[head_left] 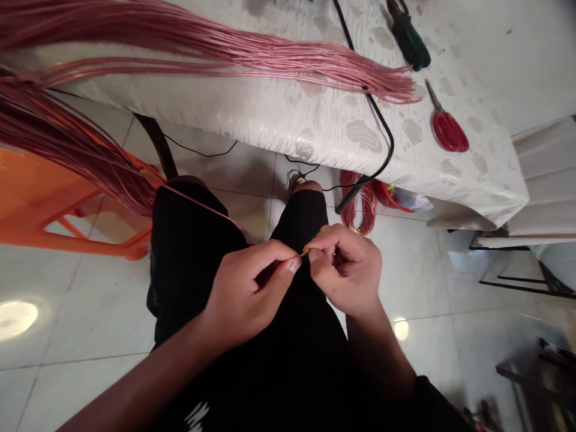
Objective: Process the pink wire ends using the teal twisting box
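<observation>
My left hand (pixel 245 288) and my right hand (pixel 348 270) meet over my lap, both pinched on the end of one thin pink wire (pixel 198 205). The wire runs up and left from my fingers to a thick bundle of pink wires (pixel 76 147) hanging over the orange chair. The bare tip of the wire shows between my two thumbs. A second long bundle of pink wires (pixel 252 57) lies across the white table (pixel 315 129) above my knees.
Red-handled scissors (pixel 445 126) and a green-handled tool (pixel 410 39) lie on the table's right part. A black cable (pixel 382 123) drapes over the table edge. An orange chair (pixel 49 204) stands left. A red wire coil (pixel 360 207) sits on the tiled floor under the table.
</observation>
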{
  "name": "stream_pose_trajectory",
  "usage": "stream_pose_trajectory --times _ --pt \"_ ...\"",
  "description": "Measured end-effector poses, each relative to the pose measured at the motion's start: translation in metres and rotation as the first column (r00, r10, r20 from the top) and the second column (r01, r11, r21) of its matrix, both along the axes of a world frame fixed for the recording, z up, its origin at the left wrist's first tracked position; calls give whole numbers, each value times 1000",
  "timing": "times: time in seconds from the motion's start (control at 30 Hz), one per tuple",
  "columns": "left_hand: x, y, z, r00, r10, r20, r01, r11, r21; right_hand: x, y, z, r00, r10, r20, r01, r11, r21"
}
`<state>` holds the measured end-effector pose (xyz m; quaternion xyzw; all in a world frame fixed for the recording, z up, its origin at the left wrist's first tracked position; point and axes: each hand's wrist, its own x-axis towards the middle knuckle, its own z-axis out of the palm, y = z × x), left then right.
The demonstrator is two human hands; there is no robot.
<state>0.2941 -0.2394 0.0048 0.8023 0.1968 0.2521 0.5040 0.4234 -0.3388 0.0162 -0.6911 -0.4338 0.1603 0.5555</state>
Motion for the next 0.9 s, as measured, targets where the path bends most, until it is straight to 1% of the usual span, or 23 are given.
stream_pose_trajectory --times 0.13,0.27,0.33,0.47,0.6,0.73,0.8,0.9 --pt "1 -3 -4 999 41 12 -41 999 22 0 3 -3 980 21 -197 -26 999 -20" --pt "0 -5 -7 997 77 9 -77 997 31 5 8 -3 945 23 -327 -58 994 -97" --pt "0 -5 -8 996 84 -2 -84 996 31 10 10 -3 914 49 -403 -111 985 -132" --pt "2 -5 -12 993 117 4 -117 992 46 22 15 -3 820 125 -559 -250 956 -154" --pt "2 -6 -15 986 166 19 -167 981 97 31 21 -4 784 184 -593 -344 924 -168" --pt "1 -6 -16 985 171 8 -170 974 153 38 26 -2 765 255 -592 -421 893 -159" --pt "2 -6 -15 984 179 0 -177 972 155 41 27 -1 761 274 -588 -445 880 -166" --pt "3 -7 -15 980 201 -9 -198 973 114 43 29 1 756 281 -591 -465 866 -183"
